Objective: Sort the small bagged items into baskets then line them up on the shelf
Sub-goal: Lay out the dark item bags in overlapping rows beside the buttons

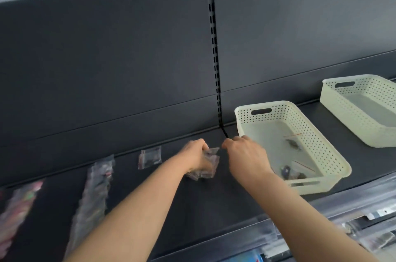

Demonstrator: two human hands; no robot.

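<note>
Bagged items (205, 163) bunched in left hand (195, 155), fingers curled round them, centre frame, over shelf (214, 208). Right hand (244, 154) just beside, knuckles up, fingers curled; can't tell if it pinches anything. Both forearms reach forward.

You had bare shelf (214, 197) down the middle, and an open gap between the near basket (317, 139) and the far basket (342, 116). Leftward, a loose bag (150, 157) and two bag strips (96, 193) cluttered it; the back panel (128, 69) closed the rear.
</note>
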